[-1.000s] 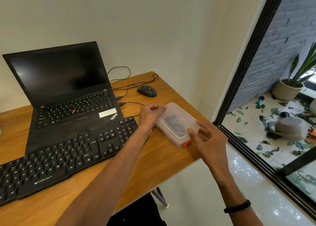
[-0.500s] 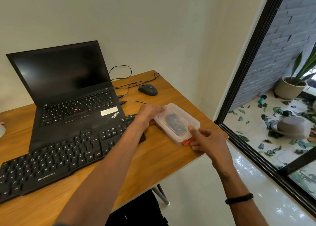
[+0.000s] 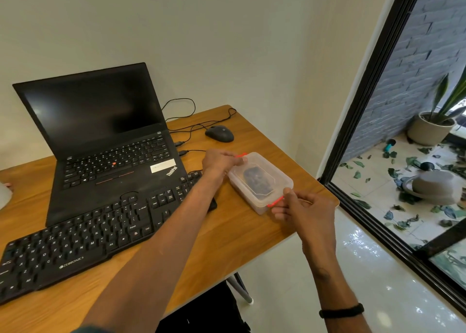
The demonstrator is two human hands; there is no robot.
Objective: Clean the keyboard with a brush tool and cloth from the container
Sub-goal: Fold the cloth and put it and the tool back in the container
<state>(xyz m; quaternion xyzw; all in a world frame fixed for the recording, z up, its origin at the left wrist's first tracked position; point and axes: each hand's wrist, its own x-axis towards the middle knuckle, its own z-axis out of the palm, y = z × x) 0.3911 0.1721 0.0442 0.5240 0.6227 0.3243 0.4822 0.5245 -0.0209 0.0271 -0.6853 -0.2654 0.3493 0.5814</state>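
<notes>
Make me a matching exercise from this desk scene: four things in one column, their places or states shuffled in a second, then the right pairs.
Things:
1. mouse
2. laptop
3. container
4. keyboard

Places or states:
A. lid on, a hand at each red clip
B. open, screen dark
C. far end of the desk, cable attached
D. in front of the laptop, under the left forearm

Pairs: 1-C, 2-B, 3-A, 4-D

The left hand is at the far clip, the right hand at the near one.
</notes>
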